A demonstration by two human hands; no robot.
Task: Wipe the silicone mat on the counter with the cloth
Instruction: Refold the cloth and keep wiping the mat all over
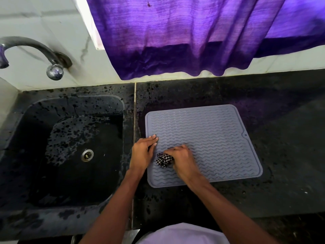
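Right hand (182, 159) presses bunched checkered cloth (164, 160) onto mat (211, 134) (wavy-ribbed, grey).

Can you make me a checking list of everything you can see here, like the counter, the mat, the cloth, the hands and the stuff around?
Surface: black speckled counter, with a seam between the sink side and the mat side.
Job's things: grey silicone mat lying flat on the counter, wavy ridges up; checked cloth bunched up on the mat's near left part.
Clutter: nothing seen.
Hands: right hand closed on the cloth, pressing it to the mat; left hand flat and open, fingertips on the mat's left edge.
Cables: nothing seen.
Surroundings: dark sink left of the mat, with a metal drain; metal tap on the tiled wall; purple curtain hanging behind the counter.
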